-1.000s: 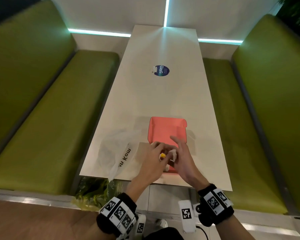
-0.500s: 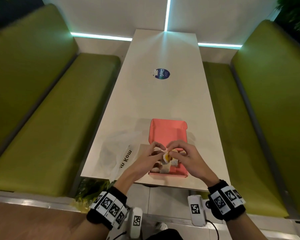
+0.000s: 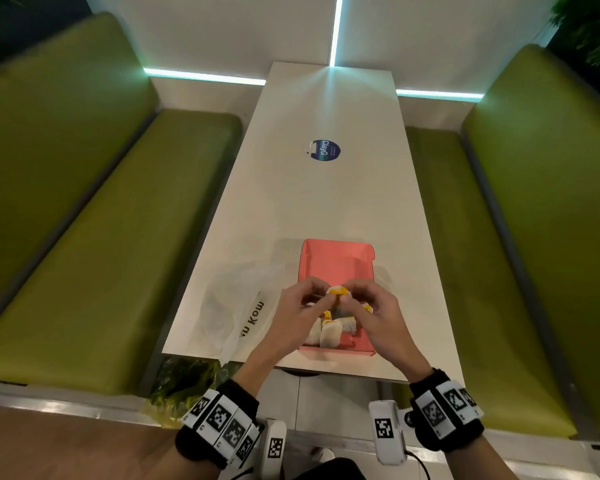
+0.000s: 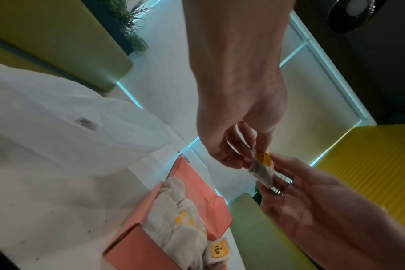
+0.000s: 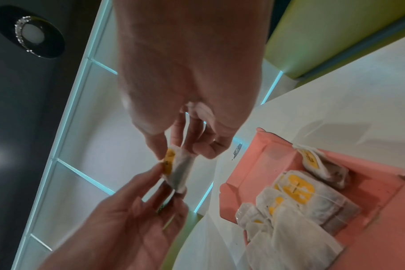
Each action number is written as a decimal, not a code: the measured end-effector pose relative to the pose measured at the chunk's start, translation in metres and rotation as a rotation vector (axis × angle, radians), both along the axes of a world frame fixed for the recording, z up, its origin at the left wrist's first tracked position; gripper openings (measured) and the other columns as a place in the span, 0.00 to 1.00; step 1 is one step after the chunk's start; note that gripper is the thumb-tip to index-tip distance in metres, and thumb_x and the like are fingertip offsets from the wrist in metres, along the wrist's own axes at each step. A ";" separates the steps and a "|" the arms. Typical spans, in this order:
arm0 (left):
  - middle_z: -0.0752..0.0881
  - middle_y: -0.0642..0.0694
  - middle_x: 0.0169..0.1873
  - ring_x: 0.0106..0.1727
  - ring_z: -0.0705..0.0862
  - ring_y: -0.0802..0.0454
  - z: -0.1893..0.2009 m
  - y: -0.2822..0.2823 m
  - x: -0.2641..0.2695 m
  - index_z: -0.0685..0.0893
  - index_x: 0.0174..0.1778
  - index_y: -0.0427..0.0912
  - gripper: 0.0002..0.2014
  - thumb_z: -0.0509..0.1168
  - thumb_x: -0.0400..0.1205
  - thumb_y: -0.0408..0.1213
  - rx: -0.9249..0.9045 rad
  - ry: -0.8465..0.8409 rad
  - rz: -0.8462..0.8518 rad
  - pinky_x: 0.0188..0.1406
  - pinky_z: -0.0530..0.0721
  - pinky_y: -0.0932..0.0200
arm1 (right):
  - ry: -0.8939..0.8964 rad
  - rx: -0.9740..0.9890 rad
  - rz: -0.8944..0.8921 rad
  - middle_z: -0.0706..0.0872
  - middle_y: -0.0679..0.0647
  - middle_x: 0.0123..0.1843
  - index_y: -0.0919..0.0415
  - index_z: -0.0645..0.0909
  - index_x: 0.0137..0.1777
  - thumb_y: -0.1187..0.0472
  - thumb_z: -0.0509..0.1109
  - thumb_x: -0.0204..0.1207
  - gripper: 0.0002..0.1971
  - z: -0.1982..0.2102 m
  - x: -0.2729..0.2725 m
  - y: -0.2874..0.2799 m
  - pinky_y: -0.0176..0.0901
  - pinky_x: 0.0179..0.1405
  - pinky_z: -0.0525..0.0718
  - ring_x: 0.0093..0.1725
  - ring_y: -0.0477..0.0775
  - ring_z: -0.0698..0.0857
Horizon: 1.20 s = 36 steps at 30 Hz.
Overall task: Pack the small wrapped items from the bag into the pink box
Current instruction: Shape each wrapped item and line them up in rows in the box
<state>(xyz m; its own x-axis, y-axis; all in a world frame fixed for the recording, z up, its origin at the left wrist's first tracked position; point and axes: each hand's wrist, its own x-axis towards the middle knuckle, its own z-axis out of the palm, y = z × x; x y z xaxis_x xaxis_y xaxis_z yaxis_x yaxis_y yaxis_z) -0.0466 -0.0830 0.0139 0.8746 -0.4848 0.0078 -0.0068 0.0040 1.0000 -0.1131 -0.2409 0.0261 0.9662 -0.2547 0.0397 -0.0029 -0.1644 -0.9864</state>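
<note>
An open pink box (image 3: pixel 336 252) lies near the front edge of the white table, and several white tea bags with yellow tags (image 3: pixel 329 332) lie in its near end. My left hand (image 3: pixel 321 299) and right hand (image 3: pixel 354 296) meet above the box. Both pinch one small tea bag (image 3: pixel 338 292) between thumb and fingertips. The left wrist view shows this tea bag (image 4: pixel 261 169) held in the air over the box (image 4: pixel 192 184). In the right wrist view the same tea bag (image 5: pixel 178 171) hangs left of the box (image 5: pixel 382 210). A crumpled clear plastic bag (image 3: pixel 229 306) lies left of the box.
Green bench seats (image 3: pixel 101 254) run along both sides of the table (image 3: pixel 326 202). A round blue sticker (image 3: pixel 324 151) sits at mid-table. A green leafy bag (image 3: pixel 184 382) lies below the table's near left corner.
Both hands have risen from the near end of the box and moved slightly farther out. They now hold one tea bag up between them above the box.
</note>
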 end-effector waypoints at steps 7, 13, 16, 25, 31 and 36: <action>0.87 0.40 0.40 0.39 0.84 0.50 0.004 -0.001 0.006 0.84 0.46 0.36 0.01 0.69 0.83 0.29 -0.030 0.011 0.035 0.37 0.84 0.57 | 0.062 -0.069 0.063 0.91 0.48 0.44 0.57 0.90 0.50 0.58 0.71 0.81 0.06 -0.001 -0.007 0.002 0.47 0.48 0.83 0.45 0.51 0.86; 0.86 0.36 0.41 0.36 0.83 0.48 0.004 -0.001 0.003 0.84 0.46 0.37 0.02 0.68 0.84 0.28 -0.073 0.013 0.068 0.33 0.84 0.56 | 0.074 -0.094 0.007 0.91 0.46 0.46 0.54 0.89 0.53 0.59 0.74 0.80 0.05 -0.001 -0.006 0.003 0.47 0.50 0.85 0.47 0.48 0.87; 0.86 0.38 0.41 0.36 0.83 0.48 0.005 -0.002 0.004 0.83 0.48 0.38 0.01 0.68 0.84 0.29 -0.054 -0.010 0.071 0.33 0.84 0.55 | 0.024 -0.044 -0.075 0.91 0.48 0.44 0.58 0.88 0.50 0.63 0.75 0.78 0.03 0.002 -0.004 0.006 0.46 0.49 0.85 0.45 0.50 0.87; 0.88 0.51 0.43 0.45 0.88 0.52 0.010 -0.002 -0.011 0.74 0.54 0.48 0.13 0.72 0.82 0.33 -0.007 -0.076 0.022 0.42 0.86 0.55 | 0.048 0.027 -0.117 0.90 0.54 0.37 0.58 0.90 0.46 0.64 0.73 0.80 0.04 0.000 -0.004 0.005 0.45 0.41 0.85 0.37 0.51 0.86; 0.87 0.50 0.38 0.42 0.88 0.53 0.005 0.003 -0.004 0.83 0.43 0.38 0.05 0.69 0.82 0.26 0.040 -0.056 0.046 0.34 0.85 0.55 | 0.074 0.098 -0.102 0.88 0.48 0.35 0.60 0.89 0.45 0.65 0.73 0.80 0.05 -0.001 -0.011 0.004 0.41 0.39 0.81 0.36 0.45 0.82; 0.89 0.40 0.38 0.40 0.87 0.49 0.008 0.002 -0.005 0.85 0.44 0.30 0.01 0.69 0.81 0.23 -0.105 0.164 0.097 0.36 0.85 0.56 | 0.072 0.001 0.015 0.90 0.50 0.43 0.60 0.89 0.46 0.65 0.73 0.79 0.03 -0.003 -0.013 0.006 0.41 0.48 0.83 0.44 0.49 0.85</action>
